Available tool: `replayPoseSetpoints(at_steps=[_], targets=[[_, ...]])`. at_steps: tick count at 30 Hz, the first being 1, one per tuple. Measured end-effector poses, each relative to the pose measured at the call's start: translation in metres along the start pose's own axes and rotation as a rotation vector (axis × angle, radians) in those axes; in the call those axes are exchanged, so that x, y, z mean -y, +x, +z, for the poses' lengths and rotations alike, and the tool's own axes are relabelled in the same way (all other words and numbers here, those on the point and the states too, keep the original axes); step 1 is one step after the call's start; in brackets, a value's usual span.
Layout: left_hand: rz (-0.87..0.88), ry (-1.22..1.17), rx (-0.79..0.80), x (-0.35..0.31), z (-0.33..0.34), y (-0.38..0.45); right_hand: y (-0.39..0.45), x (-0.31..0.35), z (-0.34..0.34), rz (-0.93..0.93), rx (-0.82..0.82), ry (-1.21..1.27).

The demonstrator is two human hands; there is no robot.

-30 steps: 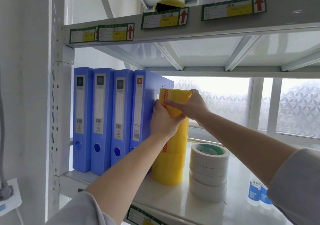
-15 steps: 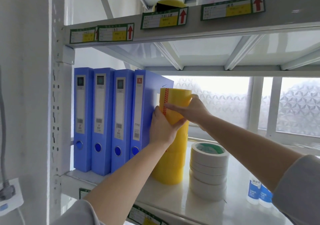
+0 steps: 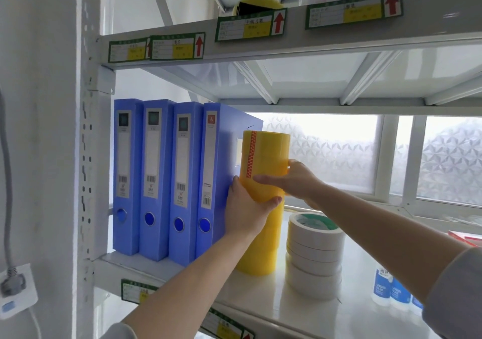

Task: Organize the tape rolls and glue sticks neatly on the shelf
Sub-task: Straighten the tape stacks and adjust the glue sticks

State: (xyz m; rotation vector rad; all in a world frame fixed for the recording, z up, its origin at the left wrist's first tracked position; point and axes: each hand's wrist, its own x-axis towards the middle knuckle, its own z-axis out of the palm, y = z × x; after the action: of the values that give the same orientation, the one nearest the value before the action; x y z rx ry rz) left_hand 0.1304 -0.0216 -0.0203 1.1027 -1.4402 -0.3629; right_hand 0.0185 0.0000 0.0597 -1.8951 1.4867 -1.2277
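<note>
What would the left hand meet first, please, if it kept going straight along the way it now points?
Probably nothing beyond what it already grips: the left hand is wrapped round the yellow tape stack. Past that, likely the frosted window, though depth is unclear.

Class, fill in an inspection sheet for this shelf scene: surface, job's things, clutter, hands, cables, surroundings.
Surface: white metal shelf, glossy, label holders on its front edge.
Job's things: tall yellow tape stack beside the folders; white tape stack to its right; blue-labelled glue bottles at the right edge.
Clutter: four blue file folders standing upright; a red item at far right, unclear.
Hands: left hand grips the yellow stack's middle; right hand holds its upper part.
Cables: grey cable running to a wall plug.
Surroundings: upper shelf with arrow labels; frosted window behind.
</note>
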Motion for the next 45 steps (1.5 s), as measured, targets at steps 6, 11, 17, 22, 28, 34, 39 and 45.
replayPoseSetpoints(at_steps=[6,11,17,22,28,34,39,45], targets=[[-0.003,0.016,-0.026,-0.003,0.002,-0.006,-0.002,0.001,-0.001,0.003,0.007,-0.006],[-0.117,0.027,0.056,0.005,-0.004,-0.021,-0.004,-0.006,0.0,0.021,0.087,-0.015],[-0.228,0.137,0.203,0.027,-0.004,-0.044,-0.009,-0.014,0.006,0.033,0.102,-0.035],[-0.22,0.188,0.169,0.029,-0.001,-0.047,-0.012,-0.015,0.007,0.029,0.143,-0.113],[-0.171,0.212,0.152,0.033,-0.004,-0.053,-0.012,-0.013,0.005,0.011,0.161,-0.128],[-0.182,0.252,0.126,0.041,-0.007,-0.061,-0.012,-0.021,0.008,-0.009,0.14,-0.124],[-0.173,0.301,0.146,0.043,-0.008,-0.06,-0.012,-0.027,0.01,-0.036,0.144,-0.084],[-0.163,0.262,0.135,0.05,-0.01,-0.061,-0.01,-0.029,0.012,-0.012,0.121,-0.087]])
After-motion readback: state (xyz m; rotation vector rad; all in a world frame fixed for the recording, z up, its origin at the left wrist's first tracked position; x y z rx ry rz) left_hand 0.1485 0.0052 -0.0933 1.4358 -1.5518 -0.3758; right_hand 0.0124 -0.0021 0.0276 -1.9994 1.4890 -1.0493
